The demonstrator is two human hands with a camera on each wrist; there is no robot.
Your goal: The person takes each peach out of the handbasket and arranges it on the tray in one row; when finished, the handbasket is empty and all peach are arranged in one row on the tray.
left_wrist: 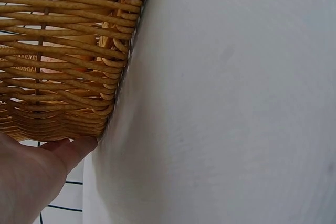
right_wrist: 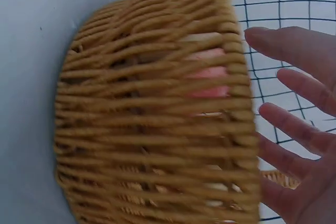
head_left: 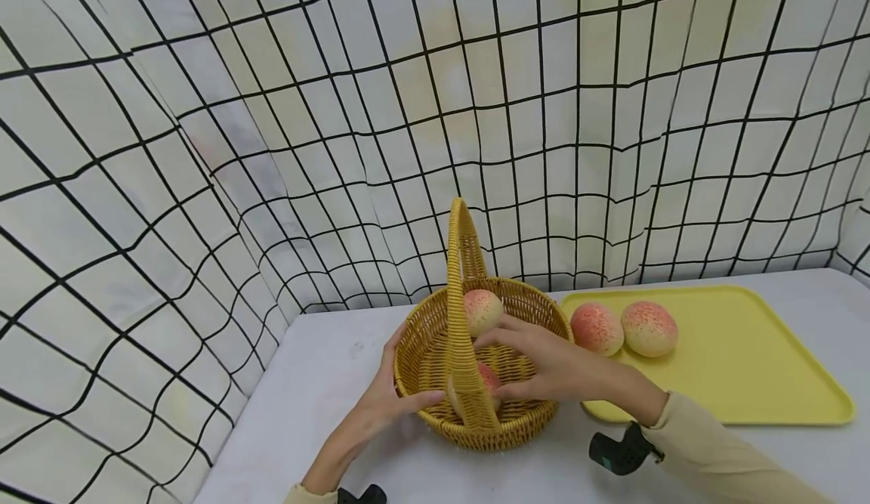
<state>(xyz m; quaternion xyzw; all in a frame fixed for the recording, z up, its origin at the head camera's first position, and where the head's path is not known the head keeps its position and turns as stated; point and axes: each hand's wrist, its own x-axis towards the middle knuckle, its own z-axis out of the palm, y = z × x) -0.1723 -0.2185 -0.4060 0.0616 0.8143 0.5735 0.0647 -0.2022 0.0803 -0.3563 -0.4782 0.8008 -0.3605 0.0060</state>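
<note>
Left hand: the hand [head_left: 384, 398] grasped the basket [head_left: 544, 300] at its 8 o'clock side, cupped round the wall.
Left wrist view: it showed, as the head view did not, fingers against the outer weave, low down near the table [head_left: 340, 345].
Right hand: the hand [head_left: 544, 360] hung over the basket from 3 o'clock, fingers parted, gripping nothing.
Right wrist view: it bared the spread fingers beyond the rim, and pink glowing through the weave; the head view hid that wall.
Basket: two peaches lay inside, the far peach [head_left: 481, 311] at 12 o'clock and the near peach [head_left: 491, 388] toward 6 o'clock, partly behind the handle [head_left: 457, 292].
Tray: at the basket's 3 o'clock, the yellow tray [head_left: 741, 353] bore two more, the left peach [head_left: 595, 329] and right peach [head_left: 649, 329], side by side toward its 10 o'clock corner.
Backdrop: black netting [head_left: 408, 149] over pale cloth rose at 12 o'clock.
</note>
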